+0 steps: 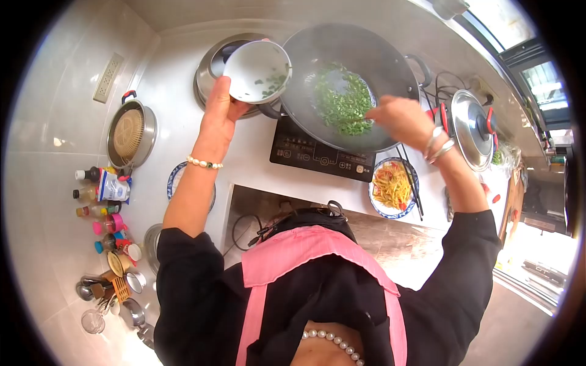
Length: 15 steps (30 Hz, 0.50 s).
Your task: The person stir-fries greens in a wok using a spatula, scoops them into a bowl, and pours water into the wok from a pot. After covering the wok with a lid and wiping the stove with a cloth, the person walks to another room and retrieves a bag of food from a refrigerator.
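Note:
My left hand (pixel 221 107) grips a white bowl (pixel 247 70) by its rim, tilted beside the wok's left edge. A few bits of chopped greens (pixel 274 84) cling inside it. A large dark wok (pixel 305 55) sits on the black induction cooker (pixel 320 155). In the wok lies a loose heap of chopped green leaves (pixel 342 107). My right hand (pixel 403 119) is over the wok's right side, fingers closed at the edge of the greens. What those fingers hold, if anything, I cannot make out.
Below the wok stands a blue-rimmed plate (pixel 373 204) of yellow shreds, with chopsticks (pixel 412 183) across it. A lidded steel pot (pixel 470 131) is at right. Left are a pan with a steamer rack (pixel 129 131), several condiment bottles (pixel 91 193) and utensils (pixel 101 290).

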Each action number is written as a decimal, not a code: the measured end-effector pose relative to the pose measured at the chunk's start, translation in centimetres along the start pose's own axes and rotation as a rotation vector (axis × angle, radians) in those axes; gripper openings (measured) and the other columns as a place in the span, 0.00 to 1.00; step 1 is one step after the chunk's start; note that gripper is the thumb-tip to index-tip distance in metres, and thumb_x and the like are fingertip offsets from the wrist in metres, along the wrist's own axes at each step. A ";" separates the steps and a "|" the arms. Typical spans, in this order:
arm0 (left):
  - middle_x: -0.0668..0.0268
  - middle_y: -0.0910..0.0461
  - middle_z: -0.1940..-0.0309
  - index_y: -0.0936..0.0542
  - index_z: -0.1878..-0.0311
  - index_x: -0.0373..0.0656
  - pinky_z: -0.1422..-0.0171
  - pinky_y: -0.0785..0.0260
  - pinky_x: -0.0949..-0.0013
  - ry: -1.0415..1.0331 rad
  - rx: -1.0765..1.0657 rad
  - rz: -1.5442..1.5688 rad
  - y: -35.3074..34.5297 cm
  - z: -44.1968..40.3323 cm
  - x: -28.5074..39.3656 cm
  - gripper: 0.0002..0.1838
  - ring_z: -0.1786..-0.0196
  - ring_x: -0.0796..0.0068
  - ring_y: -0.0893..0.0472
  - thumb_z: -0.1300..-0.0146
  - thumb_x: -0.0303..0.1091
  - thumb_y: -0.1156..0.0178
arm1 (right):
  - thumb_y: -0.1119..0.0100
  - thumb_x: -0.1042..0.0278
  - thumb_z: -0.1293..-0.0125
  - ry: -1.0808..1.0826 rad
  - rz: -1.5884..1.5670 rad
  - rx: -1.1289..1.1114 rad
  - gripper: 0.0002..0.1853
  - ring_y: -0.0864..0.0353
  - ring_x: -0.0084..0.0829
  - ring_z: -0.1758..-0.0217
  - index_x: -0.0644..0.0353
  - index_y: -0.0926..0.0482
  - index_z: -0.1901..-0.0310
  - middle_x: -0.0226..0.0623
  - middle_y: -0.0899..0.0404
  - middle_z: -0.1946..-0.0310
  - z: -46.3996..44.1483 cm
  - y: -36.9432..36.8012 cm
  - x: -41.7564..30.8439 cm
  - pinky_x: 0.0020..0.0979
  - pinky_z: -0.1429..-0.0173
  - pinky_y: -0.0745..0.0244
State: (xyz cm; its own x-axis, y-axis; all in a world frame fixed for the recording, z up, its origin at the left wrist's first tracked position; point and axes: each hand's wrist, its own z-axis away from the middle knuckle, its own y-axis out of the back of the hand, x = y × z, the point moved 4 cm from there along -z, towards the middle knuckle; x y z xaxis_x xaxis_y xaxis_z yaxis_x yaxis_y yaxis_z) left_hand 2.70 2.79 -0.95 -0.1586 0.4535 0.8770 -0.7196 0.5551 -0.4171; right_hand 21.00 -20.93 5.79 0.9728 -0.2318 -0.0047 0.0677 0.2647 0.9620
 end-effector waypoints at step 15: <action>0.64 0.31 0.45 0.36 0.41 0.47 0.42 0.42 0.48 0.161 -0.094 0.101 -1.0 -0.8 -1.3 0.30 0.44 0.64 0.32 0.42 0.56 0.47 | 0.53 0.69 0.42 0.068 0.113 0.225 0.11 0.25 0.43 0.63 0.51 0.22 0.61 0.42 0.29 0.69 -5.4 -0.8 4.6 0.37 0.61 0.29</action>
State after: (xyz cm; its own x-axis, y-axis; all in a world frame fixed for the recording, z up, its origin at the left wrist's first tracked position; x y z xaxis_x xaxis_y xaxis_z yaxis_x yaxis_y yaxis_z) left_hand 4.22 2.21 -1.87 -0.1112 0.6114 0.7835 -0.6382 0.5604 -0.5279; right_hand 26.58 -17.15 3.50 0.9846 -0.1469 0.0951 -0.0858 0.0685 0.9940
